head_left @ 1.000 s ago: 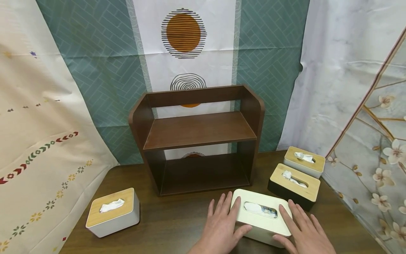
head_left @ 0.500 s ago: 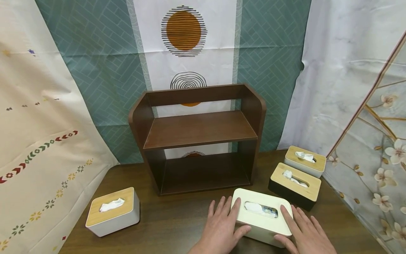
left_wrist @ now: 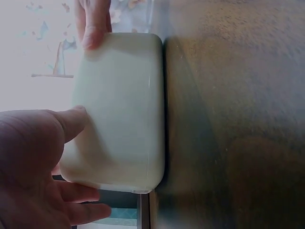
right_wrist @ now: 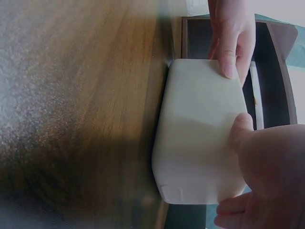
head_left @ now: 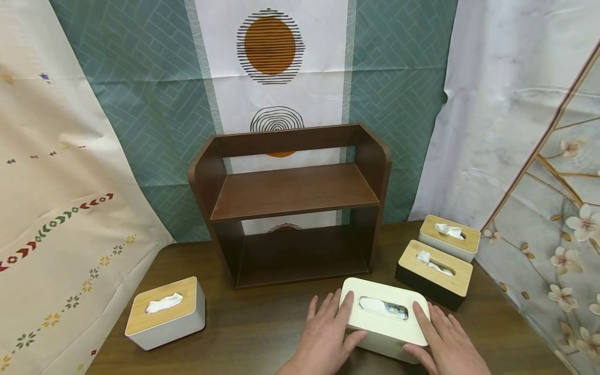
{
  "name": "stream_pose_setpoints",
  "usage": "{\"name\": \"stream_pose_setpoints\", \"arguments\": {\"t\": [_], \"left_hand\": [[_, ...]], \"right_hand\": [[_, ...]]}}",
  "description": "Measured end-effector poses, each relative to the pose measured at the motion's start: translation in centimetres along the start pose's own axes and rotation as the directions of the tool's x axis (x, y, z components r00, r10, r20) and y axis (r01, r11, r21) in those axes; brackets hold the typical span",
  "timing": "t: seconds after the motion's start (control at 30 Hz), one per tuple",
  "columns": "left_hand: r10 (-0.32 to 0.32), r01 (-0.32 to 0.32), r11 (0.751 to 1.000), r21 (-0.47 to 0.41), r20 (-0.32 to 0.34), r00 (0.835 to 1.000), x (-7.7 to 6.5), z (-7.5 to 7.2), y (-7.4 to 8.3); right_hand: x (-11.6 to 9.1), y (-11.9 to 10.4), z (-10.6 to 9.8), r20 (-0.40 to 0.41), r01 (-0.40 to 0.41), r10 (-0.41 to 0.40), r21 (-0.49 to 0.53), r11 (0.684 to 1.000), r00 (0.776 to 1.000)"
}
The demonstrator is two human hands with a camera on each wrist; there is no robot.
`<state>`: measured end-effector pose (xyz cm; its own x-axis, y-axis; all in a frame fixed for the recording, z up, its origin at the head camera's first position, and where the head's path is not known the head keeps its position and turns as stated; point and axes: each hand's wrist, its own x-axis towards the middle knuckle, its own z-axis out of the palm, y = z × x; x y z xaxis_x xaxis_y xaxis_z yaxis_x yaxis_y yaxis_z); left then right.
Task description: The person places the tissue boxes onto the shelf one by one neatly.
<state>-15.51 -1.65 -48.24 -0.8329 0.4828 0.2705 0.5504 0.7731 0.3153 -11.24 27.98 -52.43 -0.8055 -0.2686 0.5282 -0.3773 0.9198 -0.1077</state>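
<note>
A cream tissue box [head_left: 386, 317] stands on the table at the lower right of the head view, a packet showing through the oval slot in its lid. My left hand [head_left: 323, 333] lies along its left end, fingers straight, with the thumb touching the front face. At the right end, my right hand [head_left: 445, 338] touches the box in the same way, fingers extended. Both thumbs rest near the top edge of the front face in the wrist views, where the cream box [left_wrist: 119, 114] sits flat on the tabletop [right_wrist: 95, 105].
A dark brown two-tier shelf [head_left: 295, 190] stands behind, toward the middle. Behind the cream box at right are a black tissue box [head_left: 433, 273] and a white one [head_left: 450, 238], both wooden-lidded. Another white wooden-lidded tissue box [head_left: 166, 312] stands at left. Patterned cloths hang around the table.
</note>
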Motion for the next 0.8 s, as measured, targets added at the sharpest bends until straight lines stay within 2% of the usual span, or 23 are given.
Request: {"name": "stream_pose_setpoints", "arguments": {"t": [0.17, 0.4, 0.67, 0.8], "left_hand": [[0.001, -0.001, 1.0, -0.007, -0.032, 0.999, 0.0, 0.0, -0.1], [0.011, -0.01, 1.0, 0.013, -0.083, 0.997, -0.1, -0.2, -0.3], [-0.005, 0.004, 1.0, -0.001, -0.122, 0.992, -0.1, -0.6, -0.7], [-0.012, 0.012, 1.0, 0.004, -0.146, 0.989, -0.1, -0.9, -0.9]], "right_hand": [[0.4, -0.2, 0.1, -0.027, 0.018, -0.018, -0.006, 1.0, 0.999], [1.1, -0.9, -0.3, -0.005, 0.013, -0.013, 0.009, 1.0, 1.0], [2.4, -1.4, -0.7, -0.018, 0.043, -0.042, 0.036, 0.998, 0.999], [3.0, -1.8, -0.9, -0.009, 0.03, -0.03, 0.052, 0.998, 1.0]]}}
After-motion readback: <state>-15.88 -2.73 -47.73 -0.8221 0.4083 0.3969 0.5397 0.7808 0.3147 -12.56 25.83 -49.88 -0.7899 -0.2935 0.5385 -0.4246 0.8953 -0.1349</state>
